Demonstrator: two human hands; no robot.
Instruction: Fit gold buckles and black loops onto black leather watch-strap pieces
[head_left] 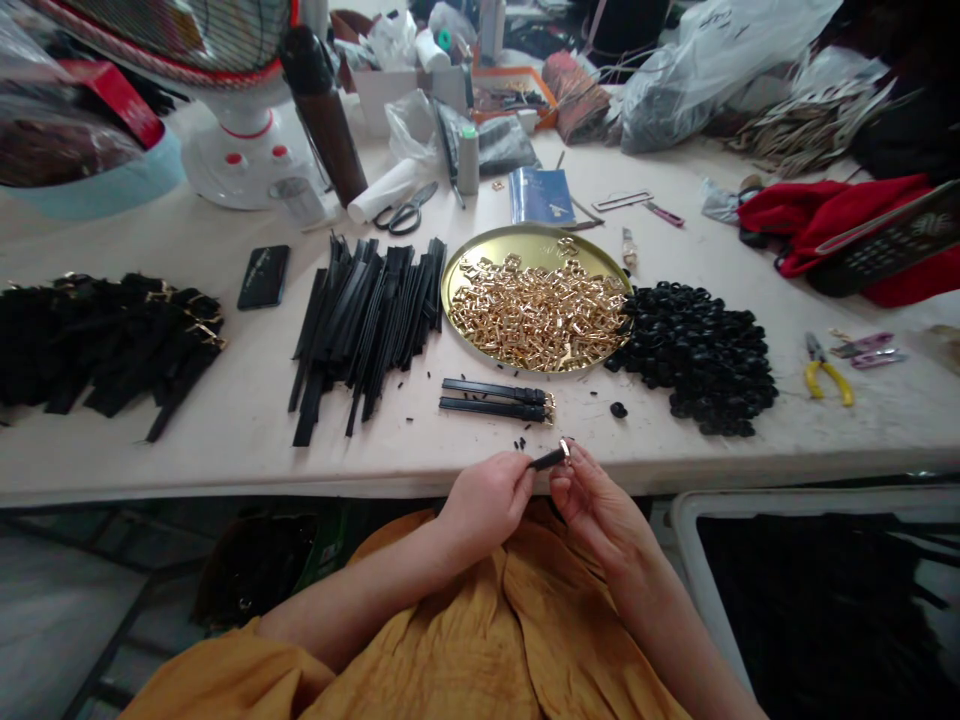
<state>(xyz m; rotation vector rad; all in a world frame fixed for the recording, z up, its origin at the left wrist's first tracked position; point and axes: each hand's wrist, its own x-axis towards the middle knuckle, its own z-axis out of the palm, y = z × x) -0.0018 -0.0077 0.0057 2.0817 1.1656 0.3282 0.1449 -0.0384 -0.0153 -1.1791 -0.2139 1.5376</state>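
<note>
Mustard-yellow, loose, crinkly cloth garment (pixel 465 640) with bare forearms, pretty comfy-looking fit tbh
So the fabric looks matte and soft, all one plain colour, with long creases down the front and a deeper fold near the middle. The loose mustard cloth sleeve (pixel 225 680) on the left side is roomy and ends around the elbow, so the left forearm (pixel 360 605) is uncovered. Right forearm (pixel 667 610) is bare too, sleeve's out of frame. Left hand (pixel 487 500) and right hand (pixel 592 505) are both ungloved, nails too blurry to make out.
</note>
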